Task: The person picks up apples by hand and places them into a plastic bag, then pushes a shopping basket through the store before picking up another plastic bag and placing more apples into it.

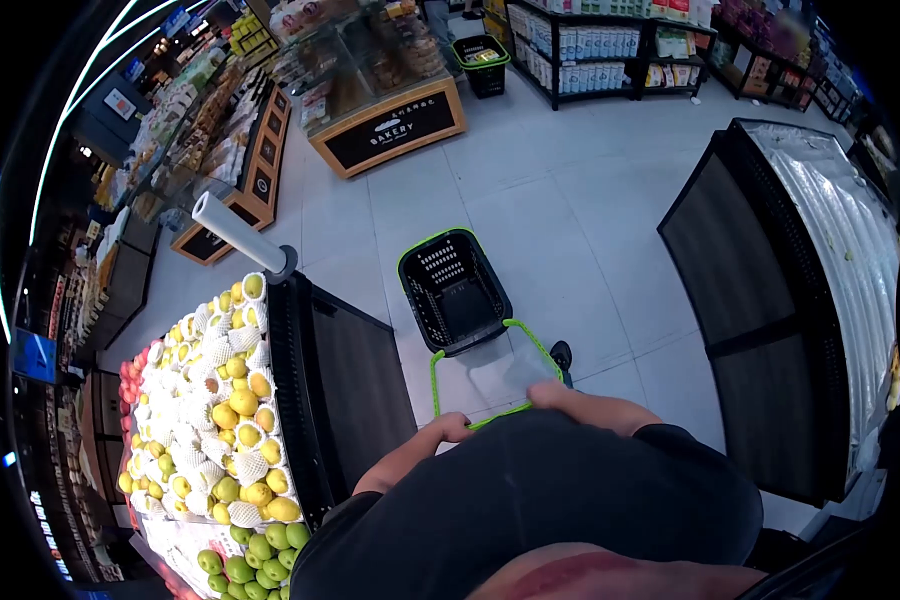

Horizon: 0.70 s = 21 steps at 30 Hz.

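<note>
A black shopping basket with a green rim stands on the floor in front of me, with nothing visible inside it. Its long green handle reaches back to my body. My left hand is closed on the left end of the handle's crossbar. On the crossbar's right end, my right hand is closed too. Both hands are partly hidden by my forearms and dark shirt, so the fingers show only in part.
A fruit stand with yellow pears in white foam nets and green apples is close on my left. A bakery counter stands ahead. To the right is a dark display stand. Another basket sits farther off, near shelves.
</note>
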Tool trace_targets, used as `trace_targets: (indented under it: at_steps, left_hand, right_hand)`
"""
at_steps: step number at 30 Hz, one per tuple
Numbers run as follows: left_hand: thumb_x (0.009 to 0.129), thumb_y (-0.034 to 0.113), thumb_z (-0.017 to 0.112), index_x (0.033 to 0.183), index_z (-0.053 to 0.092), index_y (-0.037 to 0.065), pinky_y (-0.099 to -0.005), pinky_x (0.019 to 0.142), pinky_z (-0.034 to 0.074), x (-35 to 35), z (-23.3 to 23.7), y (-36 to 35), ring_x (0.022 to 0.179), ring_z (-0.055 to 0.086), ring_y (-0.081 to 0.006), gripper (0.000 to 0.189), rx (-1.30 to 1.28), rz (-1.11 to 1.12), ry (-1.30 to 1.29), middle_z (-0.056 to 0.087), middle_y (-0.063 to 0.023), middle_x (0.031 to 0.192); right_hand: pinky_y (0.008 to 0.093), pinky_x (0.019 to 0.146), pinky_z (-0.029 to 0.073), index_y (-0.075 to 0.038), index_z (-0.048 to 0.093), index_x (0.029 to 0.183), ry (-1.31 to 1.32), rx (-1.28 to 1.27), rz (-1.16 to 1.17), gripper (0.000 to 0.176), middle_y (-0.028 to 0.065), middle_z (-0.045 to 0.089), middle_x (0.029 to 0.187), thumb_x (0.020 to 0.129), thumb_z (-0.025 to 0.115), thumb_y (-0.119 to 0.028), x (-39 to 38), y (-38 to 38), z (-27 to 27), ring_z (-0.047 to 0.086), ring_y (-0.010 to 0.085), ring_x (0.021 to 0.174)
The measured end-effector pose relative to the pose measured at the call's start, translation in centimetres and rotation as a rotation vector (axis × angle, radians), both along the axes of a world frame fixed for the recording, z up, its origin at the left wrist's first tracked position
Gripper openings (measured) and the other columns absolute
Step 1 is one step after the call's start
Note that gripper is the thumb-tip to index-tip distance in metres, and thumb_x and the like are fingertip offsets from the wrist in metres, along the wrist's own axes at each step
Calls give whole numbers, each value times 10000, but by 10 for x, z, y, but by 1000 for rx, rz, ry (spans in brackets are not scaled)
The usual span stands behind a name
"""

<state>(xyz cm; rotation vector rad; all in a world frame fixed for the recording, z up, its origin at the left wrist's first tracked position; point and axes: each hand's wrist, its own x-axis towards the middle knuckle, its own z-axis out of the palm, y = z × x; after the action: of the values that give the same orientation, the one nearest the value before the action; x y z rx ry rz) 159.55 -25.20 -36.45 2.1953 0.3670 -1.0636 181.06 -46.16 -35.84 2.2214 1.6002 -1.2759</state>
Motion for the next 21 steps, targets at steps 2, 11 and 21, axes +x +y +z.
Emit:
trace_targets:
  at_steps: [2, 11, 21]
  left_hand:
    - [765, 546, 604, 1088, 711, 72, -436, 888, 502, 36, 2, 5, 1027, 643, -363, 583, 23, -16, 22, 684, -195, 1085]
    - [750, 499, 628, 1066, 716, 58, -433, 840, 508, 242, 35, -10, 959, 667, -368, 549, 68, 260, -2, 697, -211, 1019]
    - [772, 717, 609, 915, 725, -26, -381, 772, 495, 388, 39, 16, 811, 665, -264, 765, -162, 474, -55, 695, -153, 838]
  right_hand:
    - [467, 871, 508, -99, 673, 1094, 25, 26, 35, 307, 132, 675, 1138, 830, 574, -222, 41, 14, -13, 648, 310, 1067]
    - [454, 906, 478, -81, 681, 1015, -37, 62, 141, 252, 162, 683, 1045, 775, 627, -132, 266, 48, 1, 644, 337, 1024]
    - [444, 914, 454, -114, 680, 968, -269, 224, 129, 214, 119, 691, 1007, 756, 645, -107, 409, 110, 48, 650, 291, 1013]
